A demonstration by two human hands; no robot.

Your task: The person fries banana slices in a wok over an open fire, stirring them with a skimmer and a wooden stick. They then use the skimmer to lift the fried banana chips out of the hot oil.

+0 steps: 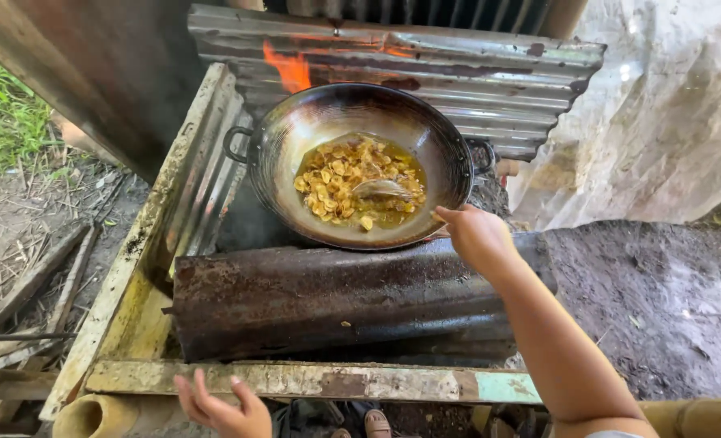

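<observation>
**Blackened Wok Over Open Fire: Hand Positions**

Blackened round metal wok point(360, 162) with two loop handles sits over the fire pit, centred in our view. It holds amber oil and a layer of yellow-gold sliced chips point(352, 178). A metal ladle bowl point(380, 189) lies among the chips, partly submerged.

Our right hand point(478, 237) is at the near right rim of the wok, fingers curled together toward the rim. We cannot tell whether it grips the ladle's handle, as that handle is hidden behind the fingers.

Our left hand point(222, 410) is low at the bottom edge of the view, just below the weathered painted wooden beam point(312, 380). Its fingers are spread wide and hold nothing.

An orange flame point(291, 69) rises behind the wok against the rusty corrugated metal sheet point(458, 73). A curved rusty metal plate point(336, 296) lies between the wok and the beam.
</observation>
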